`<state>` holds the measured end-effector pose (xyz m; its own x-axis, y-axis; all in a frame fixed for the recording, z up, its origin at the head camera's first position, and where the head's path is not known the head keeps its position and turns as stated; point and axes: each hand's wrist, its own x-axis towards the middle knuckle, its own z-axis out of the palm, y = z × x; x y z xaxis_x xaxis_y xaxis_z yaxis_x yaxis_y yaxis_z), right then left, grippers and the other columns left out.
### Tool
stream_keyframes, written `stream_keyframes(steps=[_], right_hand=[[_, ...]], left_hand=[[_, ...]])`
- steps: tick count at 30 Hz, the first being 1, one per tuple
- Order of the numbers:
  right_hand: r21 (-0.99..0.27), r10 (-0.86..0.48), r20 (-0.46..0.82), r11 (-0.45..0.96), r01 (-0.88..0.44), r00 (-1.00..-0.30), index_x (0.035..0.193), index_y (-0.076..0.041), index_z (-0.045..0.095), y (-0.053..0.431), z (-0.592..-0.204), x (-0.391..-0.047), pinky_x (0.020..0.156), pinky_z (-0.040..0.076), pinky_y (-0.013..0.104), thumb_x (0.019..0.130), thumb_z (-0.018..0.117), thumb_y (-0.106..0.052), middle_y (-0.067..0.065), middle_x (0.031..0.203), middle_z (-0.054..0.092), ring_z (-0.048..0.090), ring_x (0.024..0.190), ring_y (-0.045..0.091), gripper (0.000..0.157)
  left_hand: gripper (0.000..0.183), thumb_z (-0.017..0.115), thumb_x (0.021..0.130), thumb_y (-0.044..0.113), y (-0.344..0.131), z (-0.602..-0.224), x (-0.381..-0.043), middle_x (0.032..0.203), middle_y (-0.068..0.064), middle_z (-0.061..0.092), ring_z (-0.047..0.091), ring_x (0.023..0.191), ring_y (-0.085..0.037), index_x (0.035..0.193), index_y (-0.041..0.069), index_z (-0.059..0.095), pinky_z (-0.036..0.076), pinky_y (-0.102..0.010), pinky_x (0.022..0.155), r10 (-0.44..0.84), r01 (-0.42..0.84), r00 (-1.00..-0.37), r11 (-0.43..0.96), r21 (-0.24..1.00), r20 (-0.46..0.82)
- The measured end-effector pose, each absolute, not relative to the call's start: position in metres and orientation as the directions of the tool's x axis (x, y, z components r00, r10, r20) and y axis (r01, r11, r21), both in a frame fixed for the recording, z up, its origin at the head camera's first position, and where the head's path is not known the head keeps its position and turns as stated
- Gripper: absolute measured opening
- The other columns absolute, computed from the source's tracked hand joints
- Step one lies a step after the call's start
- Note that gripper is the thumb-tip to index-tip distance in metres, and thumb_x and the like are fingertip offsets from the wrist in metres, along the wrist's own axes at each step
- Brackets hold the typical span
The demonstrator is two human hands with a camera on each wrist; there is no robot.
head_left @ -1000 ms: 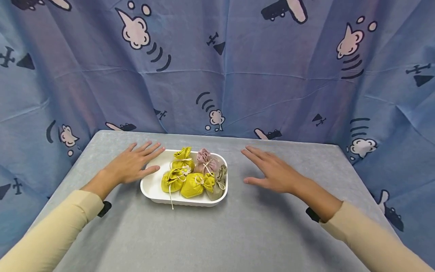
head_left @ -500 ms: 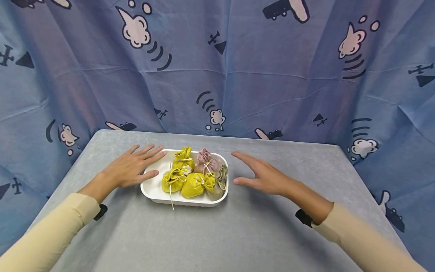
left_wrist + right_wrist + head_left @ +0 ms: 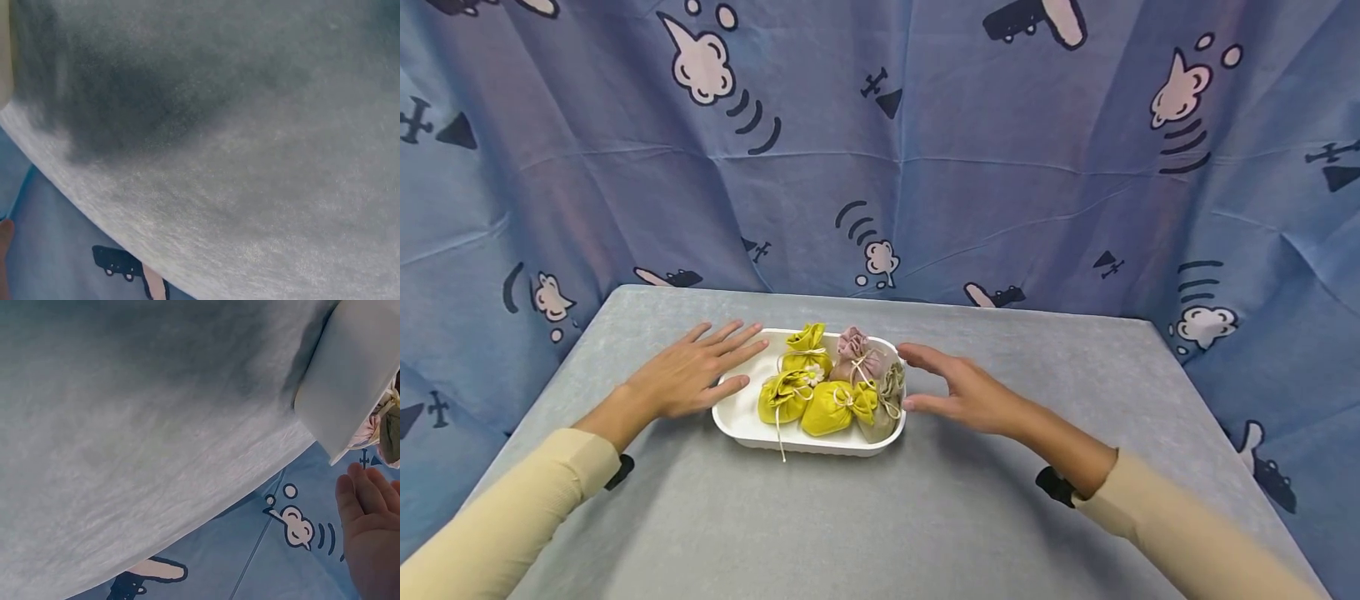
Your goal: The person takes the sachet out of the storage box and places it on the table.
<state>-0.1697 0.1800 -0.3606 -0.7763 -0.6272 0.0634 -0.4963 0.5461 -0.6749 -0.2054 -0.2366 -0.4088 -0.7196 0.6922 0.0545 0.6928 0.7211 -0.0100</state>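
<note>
A white oblong tray (image 3: 739, 414) holds several small drawstring pouches. Three are yellow, among them a front yellow pouch (image 3: 827, 410); one is a pink pouch (image 3: 859, 365), and a grey-green pouch (image 3: 878, 421) lies at the right end. At the tray's left end my left hand (image 3: 692, 373) is spread with straight fingers over the rim; contact is unclear. My right hand (image 3: 976, 396) is at the right end, thumb and fingers apart, fingertips close to the rim. In the right wrist view, the right hand (image 3: 375, 547) shows its palm beside the tray's outer wall (image 3: 350, 369). Neither hand grips anything.
The tray stands on a grey table (image 3: 820, 533), toward its far side. Behind and beside the table hangs a blue patterned curtain (image 3: 1000, 208). A dark band (image 3: 1055, 486) sits at the right wrist, near the sleeve cuff.
My right hand has moved left, from well apart from the tray to its right end, with the fingers drawing together. The left hand has barely moved. The pouches stay put.
</note>
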Motion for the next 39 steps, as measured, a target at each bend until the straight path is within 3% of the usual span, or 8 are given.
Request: stream_keyframes(steps=[23,39], right_hand=[[-0.696,-0.617,0.107,0.513,-0.502,-0.779,0.146,-0.005,0.047,0.149,-0.375,-0.175,0.104,0.046,0.044,0.085,0.077,-0.001,0.017,0.146,0.050,0.057,0.125,0.036,0.067],[-0.741,-0.583,0.124,0.483,-0.466,-0.803,0.134,-0.003,0.058,0.135,-0.378,-0.175,0.095,0.053,0.040,0.081,0.073,0.011,0.017,0.137,0.059,0.066,0.112,0.034,0.057]], left_hand=[[0.060,0.044,0.104,0.043,-0.237,-0.412,-0.207,0.164,-0.005,0.024,0.025,0.149,-0.033,0.158,0.019,0.032,0.021,-0.062,0.115,0.684,0.687,-0.726,0.727,0.020,0.066],[0.060,0.041,0.105,0.045,-0.238,-0.414,-0.207,0.165,-0.003,0.022,0.024,0.149,-0.032,0.158,0.020,0.030,0.020,-0.061,0.116,0.677,0.679,-0.734,0.734,0.020,0.055]])
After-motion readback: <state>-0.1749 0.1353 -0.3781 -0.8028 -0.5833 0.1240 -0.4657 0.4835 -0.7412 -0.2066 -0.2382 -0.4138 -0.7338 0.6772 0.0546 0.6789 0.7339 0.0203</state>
